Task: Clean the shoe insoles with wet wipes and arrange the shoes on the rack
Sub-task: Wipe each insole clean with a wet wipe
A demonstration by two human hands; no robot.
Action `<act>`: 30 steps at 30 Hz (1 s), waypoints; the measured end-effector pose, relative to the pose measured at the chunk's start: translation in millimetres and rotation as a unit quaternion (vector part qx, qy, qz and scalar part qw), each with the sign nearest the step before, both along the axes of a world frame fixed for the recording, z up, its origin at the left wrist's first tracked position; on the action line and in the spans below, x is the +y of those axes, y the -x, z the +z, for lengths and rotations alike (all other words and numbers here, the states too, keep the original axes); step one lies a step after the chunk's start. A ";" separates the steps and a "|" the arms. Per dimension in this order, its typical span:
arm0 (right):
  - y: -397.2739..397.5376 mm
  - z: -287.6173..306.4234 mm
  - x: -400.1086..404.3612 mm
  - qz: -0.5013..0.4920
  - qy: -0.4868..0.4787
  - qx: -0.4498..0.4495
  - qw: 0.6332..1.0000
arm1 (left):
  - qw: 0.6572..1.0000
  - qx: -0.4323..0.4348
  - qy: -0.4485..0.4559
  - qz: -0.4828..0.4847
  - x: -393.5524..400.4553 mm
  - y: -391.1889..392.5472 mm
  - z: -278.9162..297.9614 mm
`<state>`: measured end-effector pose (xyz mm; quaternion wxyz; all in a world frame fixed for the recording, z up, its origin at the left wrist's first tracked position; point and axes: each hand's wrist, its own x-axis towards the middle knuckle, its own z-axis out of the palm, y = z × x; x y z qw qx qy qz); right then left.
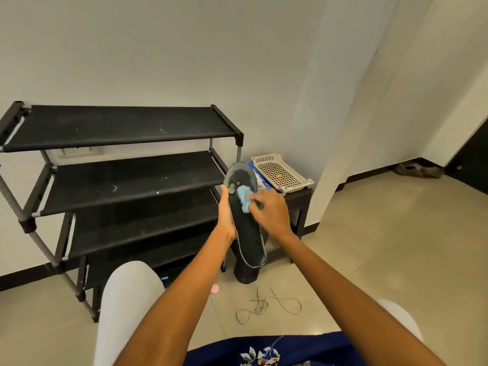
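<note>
A long dark insole (248, 233) with a pale stitched edge is held upright in front of me, toe end up. My left hand (226, 215) grips its left edge from behind. My right hand (272, 212) pinches a crumpled light-blue wet wipe (243, 198) and presses it on the insole's upper part. The black shoe rack (126, 180) with several bare shelves stands to the left against the wall. A dark shoe (245, 273) stands on the floor just below the insole, mostly hidden by it.
A small dark stool (301, 202) behind my hands carries a beige perforated basket (280, 173) and a blue wipes pack (260, 178). Loose shoelaces (266, 302) and a small pink object (215, 288) lie on the tiled floor. More shoes (418, 169) sit by the far wall.
</note>
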<state>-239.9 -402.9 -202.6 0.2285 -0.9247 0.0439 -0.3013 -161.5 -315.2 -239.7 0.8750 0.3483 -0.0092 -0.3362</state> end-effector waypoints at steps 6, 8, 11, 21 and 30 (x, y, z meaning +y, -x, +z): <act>-13.4 -4.4 4.7 -0.040 0.099 0.044 0.993 | 1.000 -0.022 0.005 -0.014 0.2 -0.5 16.9; 1.8 -13.7 11.8 0.027 0.136 0.029 0.990 | 1.000 -0.013 0.002 0.008 5.2 -6.1 13.5; 20.2 -22.9 8.7 0.111 0.174 0.060 0.977 | 1.000 0.016 0.011 0.008 9.0 -9.1 2.3; 7.0 -14.9 7.3 -0.023 -0.040 0.072 0.996 | 0.999 0.002 0.034 0.018 -11.2 8.6 6.0; 13.4 -22.3 20.5 0.031 0.117 0.014 0.992 | 0.996 0.032 0.079 -0.003 1.0 15.8 0.9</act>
